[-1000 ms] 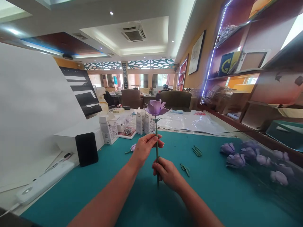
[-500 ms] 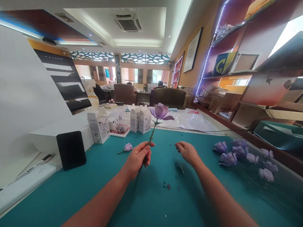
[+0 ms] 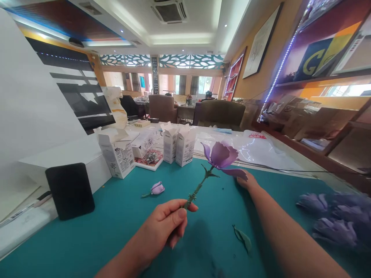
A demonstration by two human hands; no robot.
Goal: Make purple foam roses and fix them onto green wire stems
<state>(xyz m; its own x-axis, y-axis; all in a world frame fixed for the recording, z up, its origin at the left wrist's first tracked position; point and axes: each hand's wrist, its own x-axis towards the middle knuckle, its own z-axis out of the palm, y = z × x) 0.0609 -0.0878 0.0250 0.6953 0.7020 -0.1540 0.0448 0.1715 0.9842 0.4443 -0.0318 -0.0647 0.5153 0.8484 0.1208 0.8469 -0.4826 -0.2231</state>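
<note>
My left hand is closed around the green stem of a purple artificial flower, thumb and fingers pinching it below the leafy collar. The bloom is open and tilts up to the right, with one petal drooping. Behind that petal, my right hand rests low over the far part of the mat; its fingertips are hidden. A loose green leaf lies on the mat between my arms. To the left lies a small pale purple rosebud on a short stem.
Several purple flowers lie blurred on the right of the green mat. White cartons and a tray of small parts line the back. A black tablet-like panel stands at left. Plastic sheeting covers the table behind.
My right hand has moved forward, away from me, behind the flower's drooping petal. The held flower now appears closer and tilts further right. The camera view has also shifted.
</note>
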